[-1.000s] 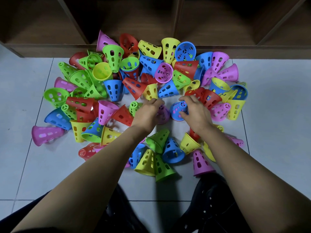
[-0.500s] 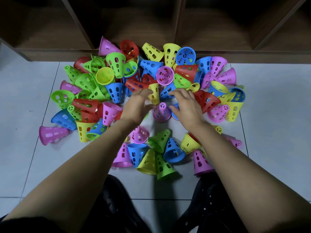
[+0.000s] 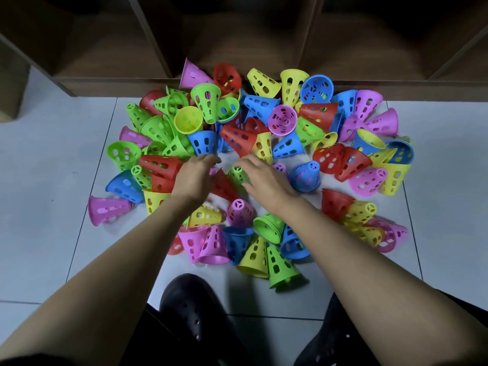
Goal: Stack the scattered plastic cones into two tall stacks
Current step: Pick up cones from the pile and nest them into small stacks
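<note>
Several perforated plastic cones in red, blue, green, yellow and pink lie scattered in a heap (image 3: 282, 120) on the tiled floor. A blue cone (image 3: 306, 175) stands upright with pink showing through its holes. It is just to the right of my right hand (image 3: 264, 180). That hand is spread, palm down, with its fingertips over a small green cone (image 3: 237, 173). My left hand (image 3: 194, 178) is also spread and holds nothing. It hovers beside a red cone (image 3: 224, 187) lying between the two hands. A pink cone (image 3: 240, 211) stands upright just below my wrists.
A dark wooden shelf unit (image 3: 237, 35) runs along the far side, with cones pushed up against its base. My black shoes (image 3: 195, 313) are at the near edge. Bare floor tiles (image 3: 52, 207) lie left and right of the heap.
The blue cone now sits over the pink cone that stood between my hands. Both hands have let go and moved left toward the green and red cones.
</note>
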